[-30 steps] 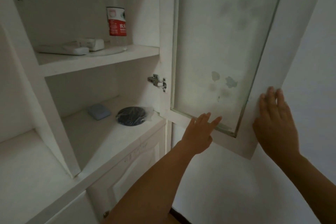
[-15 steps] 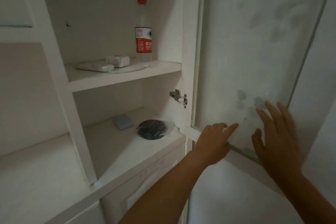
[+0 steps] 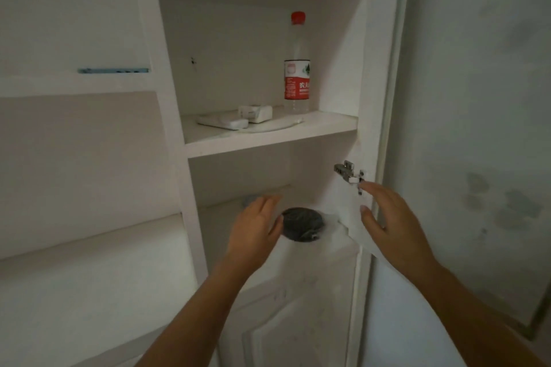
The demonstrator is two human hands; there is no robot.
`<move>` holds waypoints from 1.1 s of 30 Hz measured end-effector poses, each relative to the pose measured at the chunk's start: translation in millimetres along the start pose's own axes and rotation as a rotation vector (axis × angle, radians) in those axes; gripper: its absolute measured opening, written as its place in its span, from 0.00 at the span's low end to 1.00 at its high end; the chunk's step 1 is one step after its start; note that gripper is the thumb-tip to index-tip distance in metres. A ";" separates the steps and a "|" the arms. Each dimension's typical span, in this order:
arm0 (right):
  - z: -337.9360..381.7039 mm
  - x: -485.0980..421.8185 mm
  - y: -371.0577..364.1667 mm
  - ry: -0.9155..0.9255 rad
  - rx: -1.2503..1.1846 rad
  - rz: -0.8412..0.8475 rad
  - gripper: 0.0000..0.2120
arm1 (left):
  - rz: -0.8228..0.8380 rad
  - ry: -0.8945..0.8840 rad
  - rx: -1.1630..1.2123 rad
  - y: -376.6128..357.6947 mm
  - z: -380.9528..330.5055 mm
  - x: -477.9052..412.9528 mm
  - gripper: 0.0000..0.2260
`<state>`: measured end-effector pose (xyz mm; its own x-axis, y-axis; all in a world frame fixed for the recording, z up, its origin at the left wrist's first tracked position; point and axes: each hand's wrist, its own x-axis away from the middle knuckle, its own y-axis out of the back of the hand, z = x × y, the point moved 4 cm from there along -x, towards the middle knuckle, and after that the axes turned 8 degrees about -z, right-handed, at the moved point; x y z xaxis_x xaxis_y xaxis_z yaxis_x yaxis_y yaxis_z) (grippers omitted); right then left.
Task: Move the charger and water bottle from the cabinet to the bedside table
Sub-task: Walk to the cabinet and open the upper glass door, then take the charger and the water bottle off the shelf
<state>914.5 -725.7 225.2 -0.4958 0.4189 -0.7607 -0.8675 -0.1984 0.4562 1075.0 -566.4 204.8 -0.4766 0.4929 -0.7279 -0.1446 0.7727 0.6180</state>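
A clear water bottle (image 3: 297,65) with a red cap and red label stands upright at the right of the cabinet's upper shelf (image 3: 268,140). To its left lies a white charger (image 3: 256,114) with its cable, beside a flat white device (image 3: 222,122). My left hand (image 3: 253,232) is open, raised in front of the lower compartment. My right hand (image 3: 387,223) is open too, just below the door hinge (image 3: 347,173). Both hands hold nothing and are well below the bottle and charger.
The glass cabinet door (image 3: 477,128) stands swung open at the right. On the lower shelf sit a dark round object in clear plastic (image 3: 302,223) and a small blue-grey item (image 3: 250,199), partly hidden by my left hand. A panelled door (image 3: 283,322) is below.
Both hands have left the glass door and moved left, toward the open cabinet. The view has shifted so the shelves sit nearer the middle.
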 end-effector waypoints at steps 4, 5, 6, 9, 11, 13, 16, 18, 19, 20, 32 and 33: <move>2.8 -0.7 -14.9 0.051 -0.032 0.083 0.22 | -0.010 0.054 -0.103 15.0 15.1 15.6 0.15; 3.5 -1.9 -15.6 0.052 -0.039 0.089 0.22 | -0.011 0.044 -0.118 16.7 14.8 17.0 0.15; 3.6 -2.9 -16.4 0.054 -0.047 0.099 0.22 | -0.021 0.032 -0.130 19.2 13.5 17.9 0.15; 2.6 -8.7 -17.4 0.086 -0.081 0.130 0.21 | -0.078 -0.023 -0.170 36.1 1.3 17.5 0.18; 3.4 -15.4 -15.2 0.106 -0.101 0.140 0.20 | -0.135 -0.058 -0.179 51.4 -10.1 14.2 0.18; 8.5 -24.3 -10.0 0.116 -0.117 0.137 0.17 | -0.195 -0.068 -0.181 69.0 -25.1 6.3 0.19; 20.7 -44.3 2.0 0.154 -0.141 0.111 0.20 | -0.280 -0.102 -0.189 90.9 -47.5 -18.0 0.19; 27.1 -60.9 5.9 0.166 -0.143 0.116 0.22 | -0.306 -0.122 -0.189 100.9 -57.2 -37.9 0.18; 29.0 -69.9 5.6 0.170 -0.129 0.118 0.21 | -0.313 -0.131 -0.198 104.1 -59.7 -47.8 0.17; 30.7 -78.8 3.9 0.179 -0.108 0.115 0.20 | -0.313 -0.134 -0.211 106.0 -60.7 -57.4 0.16; 41.4 -134.7 -45.8 0.190 0.025 0.102 0.19 | -0.067 0.137 -0.230 81.5 -3.2 -177.2 0.23; 40.5 -136.3 -49.0 0.184 0.036 0.097 0.19 | -0.023 0.182 -0.210 76.1 1.2 -184.5 0.24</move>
<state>1026.2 -737.2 325.2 -0.5786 0.2295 -0.7827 -0.8151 -0.1963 0.5450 1153.0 -598.1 385.8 -0.6162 0.3821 -0.6887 -0.3246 0.6735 0.6641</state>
